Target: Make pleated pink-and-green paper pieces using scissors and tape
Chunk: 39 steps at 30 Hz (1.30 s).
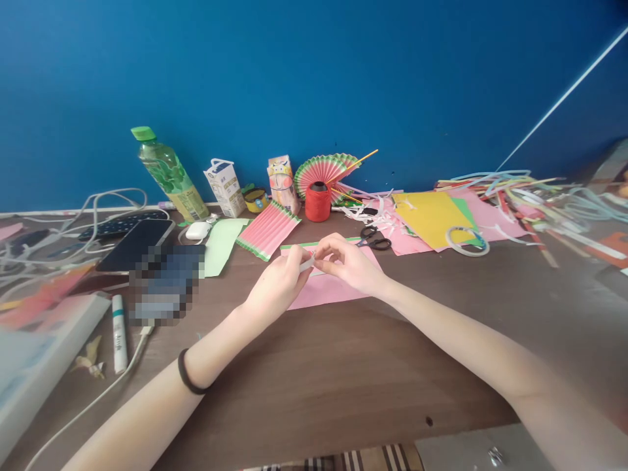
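A short white strip [307, 264] runs between my two hands above a pink paper sheet [324, 294]. My left hand [279, 278] pinches one end between thumb and fingers. At the other end, the fingertips of my right hand [350, 261] close on it. Both hands partly cover the sheet, which has a green edge at its far side. Black-handled scissors [377, 241] lie just beyond my right hand. A pleated pink paper with green ends [269, 230] is beyond my left hand. What the strip is made of, I cannot tell.
Along the blue wall stand a green-capped bottle [171, 176], a carton [226, 190], a red thread spool [318, 203] and a pleated fan [324, 171]. A tape roll [467, 241] rests by yellow paper [432, 216]. Phones [137, 245], cables and a marker [119, 333] lie left.
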### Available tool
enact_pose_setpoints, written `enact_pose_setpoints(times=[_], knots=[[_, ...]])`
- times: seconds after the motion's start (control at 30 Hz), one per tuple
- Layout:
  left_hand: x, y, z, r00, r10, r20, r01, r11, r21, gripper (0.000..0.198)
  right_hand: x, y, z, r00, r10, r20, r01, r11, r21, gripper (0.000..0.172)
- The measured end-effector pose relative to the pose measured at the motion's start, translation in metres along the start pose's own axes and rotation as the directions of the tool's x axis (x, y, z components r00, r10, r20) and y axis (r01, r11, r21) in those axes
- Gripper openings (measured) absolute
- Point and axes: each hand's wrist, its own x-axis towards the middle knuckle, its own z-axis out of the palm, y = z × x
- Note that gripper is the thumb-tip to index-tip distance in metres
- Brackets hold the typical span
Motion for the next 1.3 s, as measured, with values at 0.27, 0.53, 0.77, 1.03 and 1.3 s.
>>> enact_pose_setpoints(times=[0.27, 0.53, 0.77, 1.03, 1.3], knots=[[0.000, -0.002, 0.001, 1.000, 0.014, -0.001, -0.013, 0.983, 0.185, 0.010, -0.002, -0.006, 0.003, 1.000, -0.023, 0.015, 0.023, 1.000, 0.012, 0.010], [0.000, -0.007, 0.001, 0.997, 0.078, -0.028, -0.072, 0.978, 0.194, 0.014, -0.001, -0.002, 0.000, 0.989, 0.120, 0.087, -0.137, 0.964, 0.230, 0.012], [0.004, -0.003, -0.009, 0.999, -0.041, -0.007, 0.042, 0.971, 0.236, 0.014, 0.016, 0.016, -0.037, 0.989, 0.133, -0.065, -0.131, 0.991, 0.035, 0.011], [0.008, -0.009, -0.015, 0.991, -0.136, 0.004, 0.131, 0.960, 0.246, 0.013, 0.020, 0.062, -0.093, 0.940, 0.271, -0.208, -0.342, 0.758, -0.556, 0.033], [0.011, -0.013, -0.021, 0.980, -0.200, 0.025, 0.189, 0.955, 0.230, 0.013, 0.016, 0.072, -0.105, 0.982, 0.177, 0.066, -0.063, 0.635, -0.770, 0.049]])
